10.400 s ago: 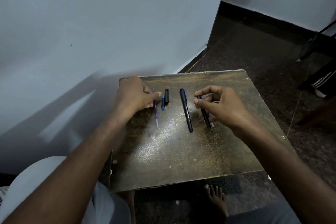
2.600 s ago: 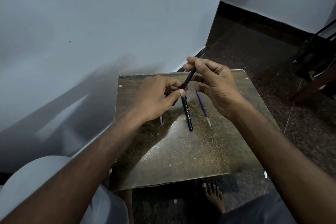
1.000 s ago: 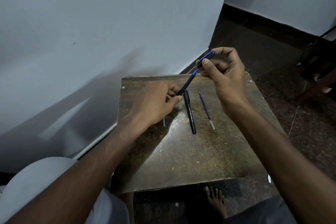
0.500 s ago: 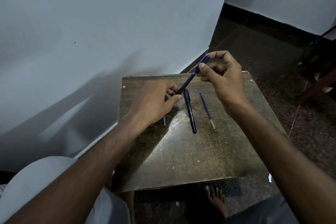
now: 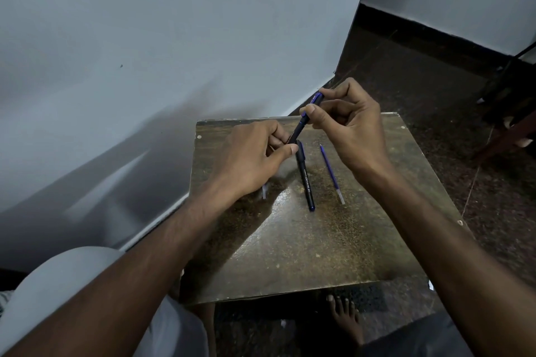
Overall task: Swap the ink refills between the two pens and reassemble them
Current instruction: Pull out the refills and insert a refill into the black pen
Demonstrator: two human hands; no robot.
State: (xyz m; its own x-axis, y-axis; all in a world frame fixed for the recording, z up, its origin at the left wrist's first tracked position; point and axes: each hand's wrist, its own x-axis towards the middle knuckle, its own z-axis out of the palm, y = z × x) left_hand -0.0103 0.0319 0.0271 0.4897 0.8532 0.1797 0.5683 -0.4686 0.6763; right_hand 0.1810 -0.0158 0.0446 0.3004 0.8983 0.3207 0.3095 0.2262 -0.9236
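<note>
Lowered slightly, right hand (image 5: 352, 124) and left hand (image 5: 255, 158) both grip one pen (image 5: 304, 122); a second pen (image 5: 305, 180) and one refill (image 5: 331, 172), possibly two, lie mid-frame.

Two pens: one held (image 5: 301, 124), one lying on the table (image 5: 305, 180). Two ink refills: one (image 5: 331, 172) fully visible, one (image 5: 264, 192) mostly hidden.

A worn brown table (image 5: 319, 255) is set beside pale walls (image 5: 145, 38) (black skirting) on dark speckled floor (image 5: 420, 72).
</note>
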